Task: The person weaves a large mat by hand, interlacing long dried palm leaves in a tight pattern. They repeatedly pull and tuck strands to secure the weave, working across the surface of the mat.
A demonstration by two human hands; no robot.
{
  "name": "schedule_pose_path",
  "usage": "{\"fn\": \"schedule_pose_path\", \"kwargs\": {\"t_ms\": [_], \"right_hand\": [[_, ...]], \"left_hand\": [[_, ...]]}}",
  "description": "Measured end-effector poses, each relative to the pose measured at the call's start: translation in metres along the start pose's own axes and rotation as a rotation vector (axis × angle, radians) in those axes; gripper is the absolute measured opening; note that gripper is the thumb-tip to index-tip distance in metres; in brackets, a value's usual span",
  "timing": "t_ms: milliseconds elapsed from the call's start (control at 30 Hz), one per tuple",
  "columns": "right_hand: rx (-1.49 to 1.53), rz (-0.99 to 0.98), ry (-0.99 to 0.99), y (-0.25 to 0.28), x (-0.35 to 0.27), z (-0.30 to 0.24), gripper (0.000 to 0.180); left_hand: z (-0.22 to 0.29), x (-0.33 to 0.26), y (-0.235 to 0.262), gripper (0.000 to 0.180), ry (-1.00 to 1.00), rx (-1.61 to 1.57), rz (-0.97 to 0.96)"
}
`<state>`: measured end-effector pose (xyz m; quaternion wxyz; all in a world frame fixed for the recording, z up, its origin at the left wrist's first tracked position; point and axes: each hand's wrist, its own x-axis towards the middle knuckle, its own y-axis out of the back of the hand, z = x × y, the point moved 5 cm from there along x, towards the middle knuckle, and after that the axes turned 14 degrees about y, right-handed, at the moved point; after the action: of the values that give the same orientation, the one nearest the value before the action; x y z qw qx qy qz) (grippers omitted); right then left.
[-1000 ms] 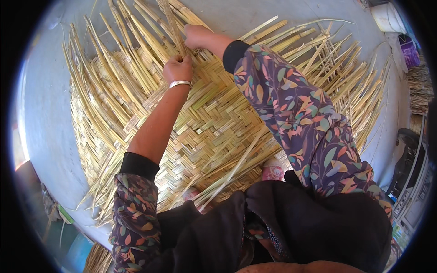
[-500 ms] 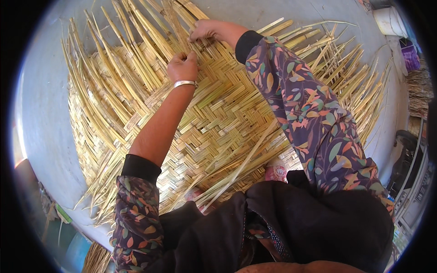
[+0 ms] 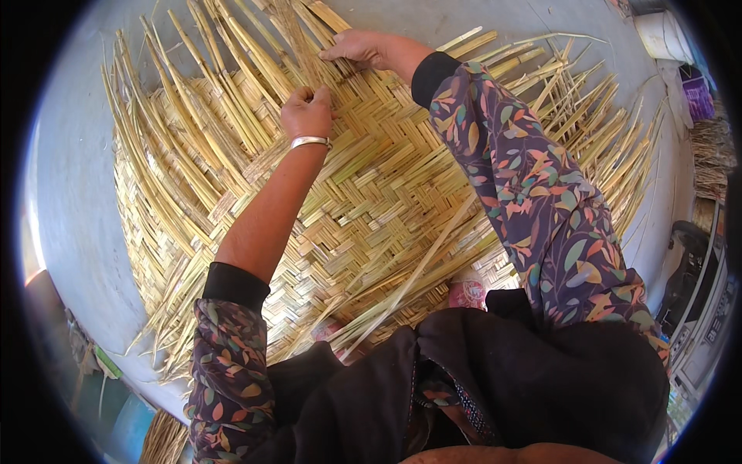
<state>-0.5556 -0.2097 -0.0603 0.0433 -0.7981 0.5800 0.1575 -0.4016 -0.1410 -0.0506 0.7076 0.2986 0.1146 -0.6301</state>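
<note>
A large woven mat of flat yellow reed strips (image 3: 386, 193) lies on the grey floor (image 3: 77, 201), with loose strip ends fanning out at its far edge. My left hand (image 3: 306, 113), with a metal bangle at the wrist, is closed around a few upright loose strips at the mat's far edge. My right hand (image 3: 357, 48) lies further out, fingers pressed on strips at the weave's edge. A long loose strip (image 3: 421, 267) lies across the mat toward my lap.
A white bucket (image 3: 663, 35) stands at the far right on the floor, with a purple item (image 3: 698, 93) and a bundle of dry straw (image 3: 711, 155) beside it. Dark machinery (image 3: 699, 294) is at the right edge. More straw (image 3: 162, 437) lies at lower left.
Both hands have worked further out along the mat's far edge. The right hand has slid away from me and to the right; the left hand followed, gripping strips.
</note>
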Motion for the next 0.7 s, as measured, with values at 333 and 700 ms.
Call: {"fn": "schedule_pose_path", "kwargs": {"t_ms": [333,700], "right_hand": [[-0.081,0.040,0.036,0.002,0.003,0.009,0.034],[-0.059,0.058,0.093,-0.005,-0.018,-0.012,0.037]], "left_hand": [[-0.001,-0.002,-0.003,0.020,0.011,-0.044,-0.023],[-0.006,0.003,0.000,0.020,0.012,-0.058,0.007]]}}
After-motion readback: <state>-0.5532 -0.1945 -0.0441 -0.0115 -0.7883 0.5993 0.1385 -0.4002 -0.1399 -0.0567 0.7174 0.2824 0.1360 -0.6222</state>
